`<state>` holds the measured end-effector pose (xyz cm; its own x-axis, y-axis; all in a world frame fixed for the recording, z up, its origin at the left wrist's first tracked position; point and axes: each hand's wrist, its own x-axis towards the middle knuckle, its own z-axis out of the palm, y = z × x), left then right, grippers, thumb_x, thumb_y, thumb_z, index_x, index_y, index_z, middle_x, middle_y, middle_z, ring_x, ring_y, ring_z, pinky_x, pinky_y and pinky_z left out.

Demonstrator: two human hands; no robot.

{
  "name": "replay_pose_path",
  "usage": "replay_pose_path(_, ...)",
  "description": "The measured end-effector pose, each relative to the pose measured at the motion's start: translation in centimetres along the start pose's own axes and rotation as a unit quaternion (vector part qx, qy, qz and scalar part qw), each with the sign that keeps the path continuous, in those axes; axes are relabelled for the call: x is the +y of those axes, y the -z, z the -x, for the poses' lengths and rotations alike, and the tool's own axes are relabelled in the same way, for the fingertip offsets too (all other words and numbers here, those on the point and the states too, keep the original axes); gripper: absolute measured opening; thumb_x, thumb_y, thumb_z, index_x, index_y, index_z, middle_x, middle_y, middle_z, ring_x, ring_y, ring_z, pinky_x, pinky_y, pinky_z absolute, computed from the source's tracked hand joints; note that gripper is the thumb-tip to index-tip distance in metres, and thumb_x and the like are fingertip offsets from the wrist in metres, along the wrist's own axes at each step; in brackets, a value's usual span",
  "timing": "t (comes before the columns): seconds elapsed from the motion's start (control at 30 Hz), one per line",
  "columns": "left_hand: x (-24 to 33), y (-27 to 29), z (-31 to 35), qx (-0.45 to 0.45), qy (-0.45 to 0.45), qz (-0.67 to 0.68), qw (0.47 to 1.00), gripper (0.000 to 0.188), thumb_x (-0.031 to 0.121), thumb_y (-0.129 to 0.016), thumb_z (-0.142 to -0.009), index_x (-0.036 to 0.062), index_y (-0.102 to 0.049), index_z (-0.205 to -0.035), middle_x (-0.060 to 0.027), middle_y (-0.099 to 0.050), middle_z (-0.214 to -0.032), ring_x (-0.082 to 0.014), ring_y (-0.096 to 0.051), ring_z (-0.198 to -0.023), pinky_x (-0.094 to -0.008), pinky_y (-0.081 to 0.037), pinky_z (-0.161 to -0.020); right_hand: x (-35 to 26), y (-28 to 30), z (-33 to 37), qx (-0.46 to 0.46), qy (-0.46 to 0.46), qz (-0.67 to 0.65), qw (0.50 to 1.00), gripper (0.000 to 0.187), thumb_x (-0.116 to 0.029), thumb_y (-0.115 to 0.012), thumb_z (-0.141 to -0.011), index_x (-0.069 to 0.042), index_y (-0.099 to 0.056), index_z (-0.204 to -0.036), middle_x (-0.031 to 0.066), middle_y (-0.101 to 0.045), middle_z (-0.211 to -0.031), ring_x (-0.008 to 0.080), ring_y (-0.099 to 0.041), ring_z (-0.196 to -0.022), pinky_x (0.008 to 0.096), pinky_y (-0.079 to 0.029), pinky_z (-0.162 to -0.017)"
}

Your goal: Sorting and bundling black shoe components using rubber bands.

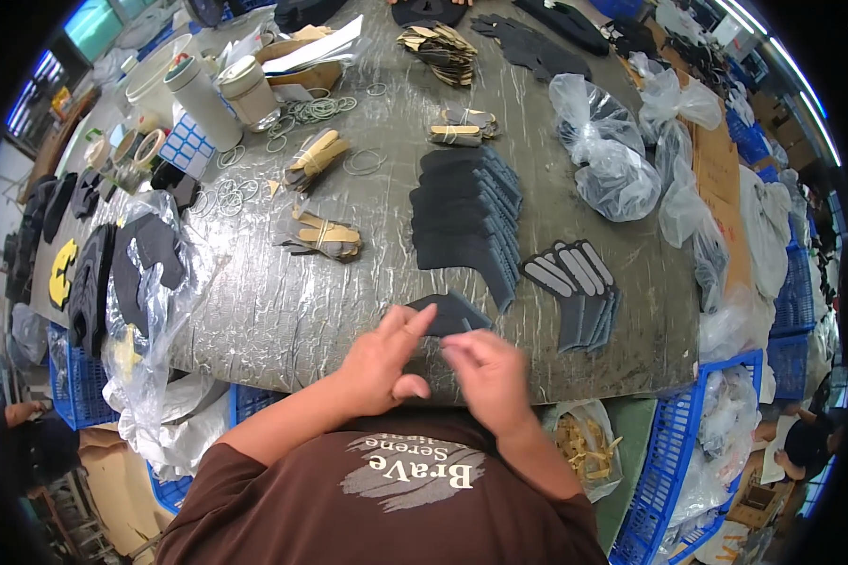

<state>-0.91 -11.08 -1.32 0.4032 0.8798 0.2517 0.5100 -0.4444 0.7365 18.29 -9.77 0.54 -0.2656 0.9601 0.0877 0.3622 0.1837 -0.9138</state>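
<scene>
Near the table's front edge lies a dark grey, cut fabric piece [454, 314] with a blue-grey edge. My left hand [384, 365] is at its near left side, fingers stretched and thumb apart, fingertips over the piece. Close by on the right, my right hand [490, 375] is slightly blurred, its thumb and fingers pinched together near the piece's lower edge. Whatever is in that pinch is too small to tell. Beyond the hands, an overlapping stack of black and blue-grey pieces [457, 212] runs away from me. Right of it, several grey-striped pieces [579, 292] are fanned out.
Bundles [325, 235] of tan and grey strips tied with bands lie at left and centre. Loose rubber bands [320, 108], a white bottle [203, 104] and a jar [248, 92] stand back left. Clear plastic bags [612, 169] lie right. Blue crates [664, 461] flank the table.
</scene>
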Motion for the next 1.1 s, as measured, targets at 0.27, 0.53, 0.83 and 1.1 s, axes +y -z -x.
replay_pose_path(0.27,-0.6,-1.0,0.4,-0.013,-0.059,0.034,0.998,0.091,0.062,-0.05,-0.08,-0.004,-0.027,-0.138,-0.0221,-0.045,-0.121,-0.0381,-0.059,-0.085,-0.0416,-0.051,-0.064,-0.5,-2.3,0.1,-0.132,-0.16,-0.25,0.946,0.005,-0.002,-0.064,-0.082,0.003,-0.065,-0.084,0.0039,-0.062,-0.074,0.0076,-0.054,-0.062,0.0226,-0.043,-0.055)
replay_pose_path(0.53,-0.6,-1.1,0.6,-0.01,-0.069,0.125,0.99,0.079,0.057,-0.046,-0.087,-0.0013,-0.03,-0.138,-0.0246,-0.042,-0.127,-0.0416,-0.057,-0.092,-0.0426,-0.05,-0.076,1.0,-3.3,0.4,-0.124,-0.235,-0.359,0.895,0.003,0.002,-0.063,-0.079,0.002,-0.065,-0.077,-0.0001,-0.059,-0.067,0.0035,-0.05,-0.057,0.0181,-0.037,-0.048)
replay_pose_path(0.83,0.8,0.8,1.1,-0.047,0.205,0.422,0.882,0.056,0.039,-0.043,-0.096,-0.0009,-0.039,-0.135,-0.0185,-0.056,-0.116,-0.0336,-0.054,-0.11,-0.0386,-0.042,-0.094,0.7,-2.6,0.8,-0.134,-0.254,-0.558,0.779,0.004,-0.004,-0.054,-0.086,-0.005,-0.054,-0.082,-0.0032,-0.049,-0.067,0.0023,-0.038,-0.05,0.0171,-0.031,-0.046)
replay_pose_path(1.1,0.2,2.1,1.7,0.013,-0.101,0.056,0.993,0.014,0.008,-0.072,-0.074,0.0029,-0.06,-0.079,-0.0097,-0.06,-0.092,-0.0238,-0.062,-0.076,-0.033,-0.049,-0.065,-0.6,-3.1,2.6,-0.075,-0.242,-0.505,0.825,0.01,-0.003,-0.042,-0.087,-0.009,-0.05,-0.083,0.0019,-0.049,-0.068,0.0047,-0.037,-0.05,0.0189,-0.028,-0.044)
